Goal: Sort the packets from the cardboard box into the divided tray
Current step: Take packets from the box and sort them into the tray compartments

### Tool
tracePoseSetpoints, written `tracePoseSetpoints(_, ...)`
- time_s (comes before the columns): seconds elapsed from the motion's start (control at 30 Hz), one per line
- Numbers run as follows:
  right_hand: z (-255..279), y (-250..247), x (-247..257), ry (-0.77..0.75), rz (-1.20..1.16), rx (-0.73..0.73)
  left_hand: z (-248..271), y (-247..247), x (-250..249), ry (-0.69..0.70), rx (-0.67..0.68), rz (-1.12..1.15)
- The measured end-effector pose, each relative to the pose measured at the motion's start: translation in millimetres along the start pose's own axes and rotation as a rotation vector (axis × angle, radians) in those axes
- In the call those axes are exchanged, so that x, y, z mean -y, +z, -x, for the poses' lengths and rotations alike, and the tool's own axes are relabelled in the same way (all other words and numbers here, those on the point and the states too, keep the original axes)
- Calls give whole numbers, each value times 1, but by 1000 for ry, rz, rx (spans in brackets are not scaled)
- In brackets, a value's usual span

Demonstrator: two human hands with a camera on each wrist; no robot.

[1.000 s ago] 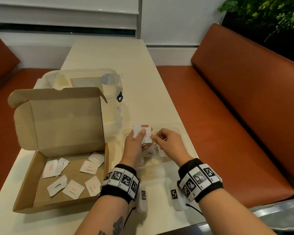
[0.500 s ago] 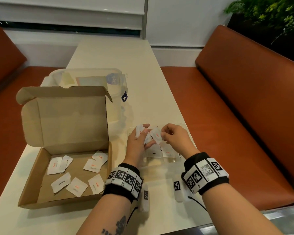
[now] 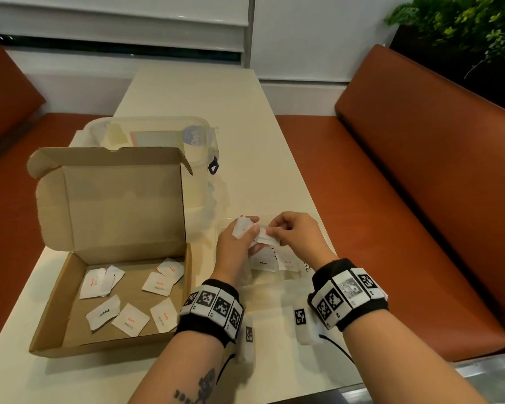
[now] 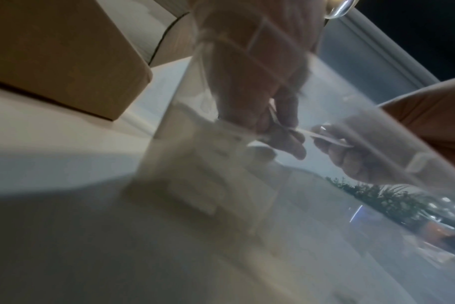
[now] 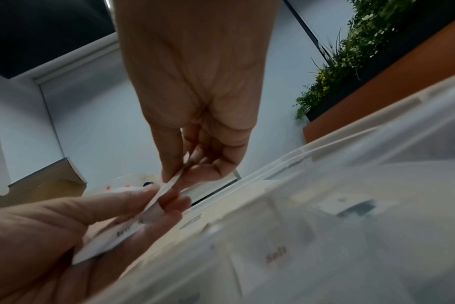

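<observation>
Rust-orange bench seats [image 3: 420, 199] flank a long cream tabletop [image 3: 245, 126], with a green plant [image 3: 464, 21] at the far right corner of the room. On the left half of the tabletop sits the open cardboard box [image 3: 70, 310], its lid standing upright, hard against the near left edge. Behind that lid stands a clear plastic lidded container [image 3: 158, 132]. Just right of the box, near the right edge of the tabletop, lies the clear divided tray [image 3: 300, 275]; the right wrist view shows its translucent walls [image 5: 325, 148] and a packet marked Salt [image 5: 275, 252] inside.

7 or so white packets [image 3: 131, 319] lie scattered flat on the box floor, most printed Salt in red, 1 with dark lettering [image 3: 104, 312]. 2 packets lie in the near compartments of the tray, a Pepper packet [image 3: 264, 262] on the left and a Salt packet [image 3: 287, 262] beside it.

Both hands are held over the tray. The left hand [image 3: 236, 246] grips a small fan of packets [image 3: 241, 228] between thumb and curled fingers. The right hand [image 3: 298, 237] pinches 1 packet [image 3: 264, 237] between thumb and forefinger at its edge, this packet touching the left hand's fingers; in the right wrist view [image 5: 166, 189] it shows edge-on between the 2 hands.
</observation>
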State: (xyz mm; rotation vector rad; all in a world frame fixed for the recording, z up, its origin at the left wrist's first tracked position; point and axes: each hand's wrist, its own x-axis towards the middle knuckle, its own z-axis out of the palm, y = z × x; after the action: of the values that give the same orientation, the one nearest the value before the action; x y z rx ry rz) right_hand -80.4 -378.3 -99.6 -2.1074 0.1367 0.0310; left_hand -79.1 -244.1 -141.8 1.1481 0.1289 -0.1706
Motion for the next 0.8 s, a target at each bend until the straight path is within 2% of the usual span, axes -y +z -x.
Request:
tracePoseSetpoints(0.23,3,-4,-1,-16,-10,15,-2,-1,3,-1,5,10)
tracePoseSetpoints(0.37,3,-15,-11,25,123,-16,-2,0,3,23,-27,10)
tracePoseSetpoints(0.6,8,-25,-34,182,322,74,-4,0,2,10,-27,47)
tracePoseSetpoints(0.8,12,-13,-43,161,426,38,-4,0,2,1,-26,47)
